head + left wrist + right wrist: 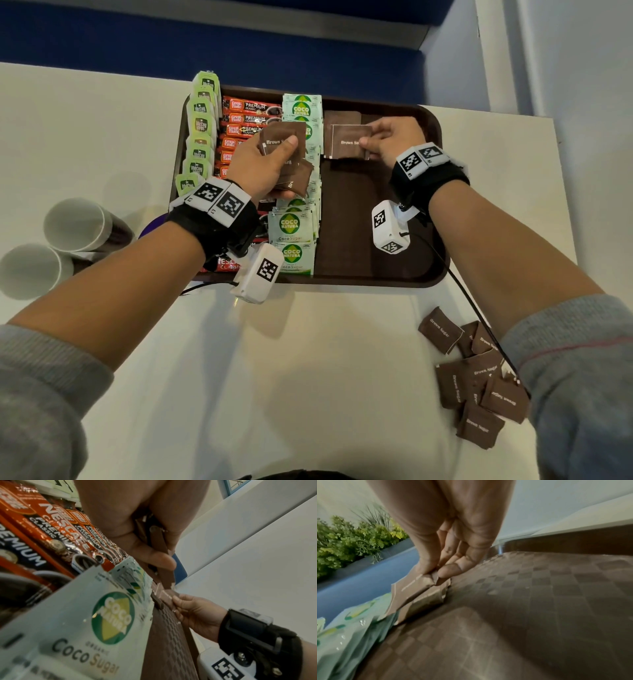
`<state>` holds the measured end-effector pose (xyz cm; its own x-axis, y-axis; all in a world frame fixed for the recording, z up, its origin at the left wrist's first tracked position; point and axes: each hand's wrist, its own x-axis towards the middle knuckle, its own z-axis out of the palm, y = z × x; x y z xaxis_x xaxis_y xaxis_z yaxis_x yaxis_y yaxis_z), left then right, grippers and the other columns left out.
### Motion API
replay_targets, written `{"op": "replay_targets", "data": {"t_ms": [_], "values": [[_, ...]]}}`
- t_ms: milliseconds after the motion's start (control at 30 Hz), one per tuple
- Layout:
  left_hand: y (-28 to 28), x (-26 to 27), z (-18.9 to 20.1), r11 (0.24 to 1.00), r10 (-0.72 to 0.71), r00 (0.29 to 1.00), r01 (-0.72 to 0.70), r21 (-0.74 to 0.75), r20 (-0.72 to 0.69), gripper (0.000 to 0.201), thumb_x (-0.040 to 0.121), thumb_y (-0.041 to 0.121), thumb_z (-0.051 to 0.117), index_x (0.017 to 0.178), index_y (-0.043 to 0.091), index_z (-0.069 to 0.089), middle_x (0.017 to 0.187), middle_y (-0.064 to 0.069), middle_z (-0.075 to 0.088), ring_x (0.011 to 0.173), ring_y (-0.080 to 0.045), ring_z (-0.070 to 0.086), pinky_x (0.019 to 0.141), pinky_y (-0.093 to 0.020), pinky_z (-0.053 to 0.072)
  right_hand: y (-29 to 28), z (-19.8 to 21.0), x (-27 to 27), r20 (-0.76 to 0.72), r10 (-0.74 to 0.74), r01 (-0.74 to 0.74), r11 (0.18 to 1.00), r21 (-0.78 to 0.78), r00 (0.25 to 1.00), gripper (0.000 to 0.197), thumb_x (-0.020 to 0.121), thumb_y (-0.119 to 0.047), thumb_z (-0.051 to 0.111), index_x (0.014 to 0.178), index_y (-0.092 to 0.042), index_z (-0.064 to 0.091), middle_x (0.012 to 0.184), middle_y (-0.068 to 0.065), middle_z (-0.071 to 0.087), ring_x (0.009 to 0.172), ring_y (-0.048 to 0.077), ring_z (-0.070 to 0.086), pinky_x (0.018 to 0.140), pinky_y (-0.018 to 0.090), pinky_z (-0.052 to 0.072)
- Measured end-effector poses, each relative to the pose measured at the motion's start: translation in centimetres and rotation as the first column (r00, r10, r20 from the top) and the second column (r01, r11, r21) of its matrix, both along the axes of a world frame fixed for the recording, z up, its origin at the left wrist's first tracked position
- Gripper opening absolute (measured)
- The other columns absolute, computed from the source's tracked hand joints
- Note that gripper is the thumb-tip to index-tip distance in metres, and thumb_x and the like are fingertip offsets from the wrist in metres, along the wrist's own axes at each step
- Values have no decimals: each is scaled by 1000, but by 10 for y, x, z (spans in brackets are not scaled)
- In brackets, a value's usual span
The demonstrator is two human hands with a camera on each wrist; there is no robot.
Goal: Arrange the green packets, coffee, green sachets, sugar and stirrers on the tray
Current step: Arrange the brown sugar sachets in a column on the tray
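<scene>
Sugar packet [349, 142] pinched by right hand [394, 138]; left hand [263, 168] grips a stack; lay it flat, overlapping neatly.

White table [291, 359] carries everything. Two white paper cups [73, 224] lie on their sides at its left edge, openings toward camera. Blue surface [239, 51] behind the table. Green plants [351, 540] in the right wrist view.
</scene>
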<state>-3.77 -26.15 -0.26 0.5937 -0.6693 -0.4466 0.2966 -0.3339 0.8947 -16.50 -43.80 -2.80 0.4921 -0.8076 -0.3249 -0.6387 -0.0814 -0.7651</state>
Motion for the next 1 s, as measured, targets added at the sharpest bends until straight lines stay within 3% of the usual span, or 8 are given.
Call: {"op": "replay_targets", "data": {"t_ms": [100, 167, 267, 433, 533, 667, 867, 1000], "values": [[-1, 1, -2, 1000, 3, 1000, -3, -3, -5, 4, 92, 28, 61, 92, 31, 58, 107, -8, 67, 74, -21, 70, 38, -20, 48, 0, -11, 5, -78, 15, -17, 1000, -14, 997, 13, 83, -10, 69, 79, -21, 63, 64, -7, 58, 66, 10, 59, 85, 33, 56], [-2, 1, -3, 1000, -1, 1000, 1, -4, -10, 4, 92, 28, 62, 94, 30, 59, 107, -8, 68, 74, -21, 70, 38, -21, 48, 2, -15, 7, -100, 12, -15, 1000, -21, 995, 9, 82, -12, 70, 89, -17, 67, 64, -8, 57, 63, 7, 57, 87, 33, 54], [-2, 1, -4, 1000, -5, 1000, 5, 1, -17, 6, 91, 29, 62, 95, 30, 58, 105, -7, 69, 75, -21, 70, 39, -21, 48, 3, -15, 9, -112, -13, 10, 1000, -27, 994, 18, 81, -13, 72, 98, -14, 68, 65, -8, 58, 64, 7, 58, 87, 29, 54], [-2, 2, -6, 1000, -9, 1000, 9, 4, -18, 6, 90, 30, 63, 94, 31, 58, 107, -7, 69, 78, -23, 71, 41, -23, 50, 5, -18, 9, -94, -49, 47, 999, -28, 994, 18, 79, -8, 73, 85, -19, 60, 63, -8, 56, 59, 5, 56, 81, 29, 56], [-2, 2, -5, 1000, -15, 1000, 16, 10, -14, 8, 91, 30, 63, 97, 30, 58, 105, -6, 69, 77, -21, 71, 42, -23, 50, 7, -18, 9, -91, -69, 67, 997, -34, 993, 19, 79, -8, 73, 88, -18, 59, 64, -8, 57, 58, 5, 57, 80, 29, 56], [-1, 1, -4, 1000, -19, 1000, 19, 16, -14, 9, 91, 31, 62, 99, 29, 59, 101, -2, 69, 75, -18, 71, 42, -22, 50, 6, -19, 9, -109, -76, 69, 995, -67, 991, 25, 76, -14, 77, 92, -19, 59, 67, -8, 60, 71, 11, 63, 82, 30, 55], [-1, -2, -3, 1000, -26, 1000, 26, 12, -16, 8, 91, 30, 61, 99, 30, 60, 96, 0, 68, 69, -13, 70, 42, -22, 49, 9, -6, 6, -124, -34, 10, 981, -193, 992, 28, 80, -26, 73, 104, -17, 62, 91, -4, 59, 82, 7, 55, 67, 11, 40], [0, -4, -2, 999, -36, 999, 36, 19, -3, 14, 92, 28, 61, 106, 26, 60, 87, 4, 67, 63, -10, 69, 41, -22, 49, 20, 11, 15, -34, 75, -80, 976, -203, 997, 22, 82, -39, 69, 94, -22, 65, 91, -8, 64, 75, -3, 55, 62, 0, 39]]}}
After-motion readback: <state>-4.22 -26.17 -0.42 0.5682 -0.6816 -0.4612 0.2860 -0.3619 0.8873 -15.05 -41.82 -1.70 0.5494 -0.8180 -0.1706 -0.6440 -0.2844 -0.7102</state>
